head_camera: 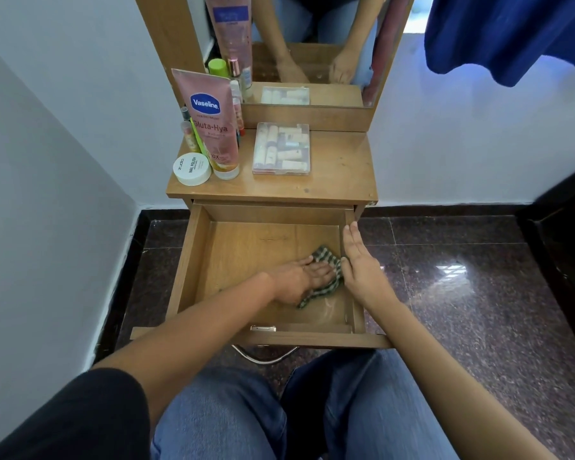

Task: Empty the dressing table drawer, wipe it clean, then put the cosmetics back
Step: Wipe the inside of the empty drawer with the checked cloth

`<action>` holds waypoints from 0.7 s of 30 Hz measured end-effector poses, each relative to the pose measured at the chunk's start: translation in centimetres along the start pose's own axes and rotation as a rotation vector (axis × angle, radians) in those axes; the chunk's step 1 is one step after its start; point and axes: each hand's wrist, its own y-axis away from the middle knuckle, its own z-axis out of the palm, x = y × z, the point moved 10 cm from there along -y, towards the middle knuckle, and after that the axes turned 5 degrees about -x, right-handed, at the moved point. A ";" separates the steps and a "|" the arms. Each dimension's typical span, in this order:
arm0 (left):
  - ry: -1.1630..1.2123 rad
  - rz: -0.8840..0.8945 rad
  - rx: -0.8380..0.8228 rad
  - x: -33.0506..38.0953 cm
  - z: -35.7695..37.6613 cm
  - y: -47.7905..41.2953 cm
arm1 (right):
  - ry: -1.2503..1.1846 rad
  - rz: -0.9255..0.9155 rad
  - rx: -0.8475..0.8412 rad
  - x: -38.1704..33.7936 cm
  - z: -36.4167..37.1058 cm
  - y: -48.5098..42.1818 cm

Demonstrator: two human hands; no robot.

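The wooden drawer (193,260) is pulled out and holds only a green checked cloth (327,257) at its right side. My left hand (301,278) presses flat on the cloth with straight fingers. My right hand (359,260) rests flat along the drawer's right wall, fingers straight. On the dressing table top (342,167) stand a pink Vaseline tube (210,124), a white nail polish remover jar (192,168), several small bottles (236,94) and a clear box of small tubes (281,148).
A mirror (312,48) rises behind the table top. White walls close in on the left and behind. Dark polished stone floor (462,293) spreads to the right. A blue garment (512,34) hangs at the upper right. My knees in jeans sit below the drawer front.
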 end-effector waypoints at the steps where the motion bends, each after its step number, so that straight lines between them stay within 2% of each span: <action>1: -0.021 0.027 -0.018 0.5 0.6 0.2 | 0.004 -0.007 -0.007 0.0 0.1 0.0; 14: -0.056 0.301 -0.230 4.0 2.9 1.3 | 0.039 -0.029 -0.018 -0.4 0.2 0.3; 21: -0.085 0.420 -0.235 3.8 2.8 1.7 | 0.041 -0.018 -0.056 -0.4 0.4 0.3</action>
